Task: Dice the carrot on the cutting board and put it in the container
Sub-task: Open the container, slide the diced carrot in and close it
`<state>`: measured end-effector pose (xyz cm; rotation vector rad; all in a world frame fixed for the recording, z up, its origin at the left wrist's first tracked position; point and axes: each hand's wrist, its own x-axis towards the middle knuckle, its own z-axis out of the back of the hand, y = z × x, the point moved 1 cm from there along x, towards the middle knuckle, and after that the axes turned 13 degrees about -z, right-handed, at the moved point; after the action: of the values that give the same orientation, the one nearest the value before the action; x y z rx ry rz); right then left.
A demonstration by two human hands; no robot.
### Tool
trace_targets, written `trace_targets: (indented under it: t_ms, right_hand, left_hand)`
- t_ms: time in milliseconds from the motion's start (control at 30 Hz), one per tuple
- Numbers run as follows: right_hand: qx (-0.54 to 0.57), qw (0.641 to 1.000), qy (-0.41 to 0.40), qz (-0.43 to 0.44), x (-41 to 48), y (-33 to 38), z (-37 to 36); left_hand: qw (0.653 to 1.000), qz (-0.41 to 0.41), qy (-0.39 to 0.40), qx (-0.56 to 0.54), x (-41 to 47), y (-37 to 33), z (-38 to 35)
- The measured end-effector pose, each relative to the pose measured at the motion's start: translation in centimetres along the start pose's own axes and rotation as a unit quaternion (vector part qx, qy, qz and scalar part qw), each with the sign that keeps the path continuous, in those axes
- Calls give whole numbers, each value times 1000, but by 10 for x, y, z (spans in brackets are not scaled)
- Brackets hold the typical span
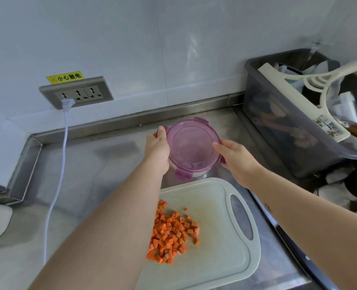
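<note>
A pile of diced carrot [171, 235] lies on the pale green cutting board [217, 237], partly hidden by my left forearm. Just beyond the board stands a round container with a purple clip lid [192, 147] on the steel counter. My left hand [157, 149] grips the container's left side, fingers curled over the lid's edge. On the other side, my right hand [236, 158] holds the rim, thumb on the lid near a clip. The lid sits on the container.
A grey bin [278, 126] with a cream squeegee and bags stands at the right. A wall socket [77, 94] holds a white plug whose cable [56, 185] runs down the counter at left. A dark stove edge lies at far right.
</note>
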<state>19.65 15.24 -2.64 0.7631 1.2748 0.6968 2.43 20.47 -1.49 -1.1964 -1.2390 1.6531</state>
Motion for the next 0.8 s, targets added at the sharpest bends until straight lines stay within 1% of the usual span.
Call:
trace_targets:
  t_ms: [100, 167, 233, 300, 367, 400, 500, 567, 600, 667, 733, 800]
  right_hand:
    - [-30, 1000, -4, 3, -6, -3, 1]
    - [-42, 998, -38, 3, -13, -1, 2]
    - [-57, 996, -66, 21, -24, 2, 3]
    - [-64, 994, -75, 53, -38, 10, 3]
    - [-77, 992, -66, 81, -52, 18, 0]
    - [-74, 991, -57, 92, -59, 22, -2]
    - [1, 997, 13, 75, -77, 33, -14]
    - [20, 996, 53, 62, -82, 39, -25]
    - [15, 996, 62, 59, -82, 41, -30]
    - [-6, 997, 65, 52, -82, 43, -40]
    - [-58, 995, 66, 43, -82, 40, -47]
    - [-119, 990, 67, 31, -84, 29, -50]
  left_hand:
    - [998, -51, -22, -16, -9, -15, 1]
    - [996, -78, -34, -34, -17, -24, 4]
    - [993, -84, -38, -67, -27, -30, 10]
    - [991, -72, -32, -105, -39, -37, 19]
    - [988, -74, -22, -131, -50, -41, 29]
    - [986, -90, -17, -141, -57, -44, 36]
    - [973, -185, 38, -133, -73, -49, 60]
    - [963, -240, 76, -97, -80, -54, 83]
    - [958, -268, 79, -64, -80, -55, 96]
    - [944, -321, 61, 40, -79, -52, 122]
    - [928, -333, 40, 162, -73, -39, 141]
    - [908, -323, 28, 266, -64, -18, 152]
